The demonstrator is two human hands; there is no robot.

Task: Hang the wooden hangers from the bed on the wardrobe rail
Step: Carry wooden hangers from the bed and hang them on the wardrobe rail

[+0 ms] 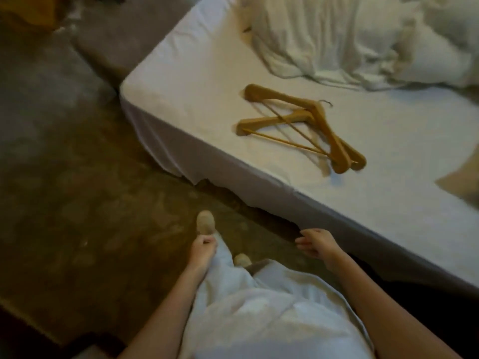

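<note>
Two wooden hangers [303,125] lie crossed on the white sheet of the bed [181,94], near its front corner. Their metal hooks point toward the back right. My left hand [202,248] hangs low by my leg, fingers curled with nothing in them. My right hand [316,243] is beside the bed's lower edge, fingers loosely apart and empty. Both hands are well below and in front of the hangers. The wardrobe rail is out of view.
A crumpled white duvet [350,37] is heaped at the back of the bed. Another brown object [458,181] pokes in at the right edge on the bed. Patterned carpet [77,190] covers the floor to the left, where my feet stand.
</note>
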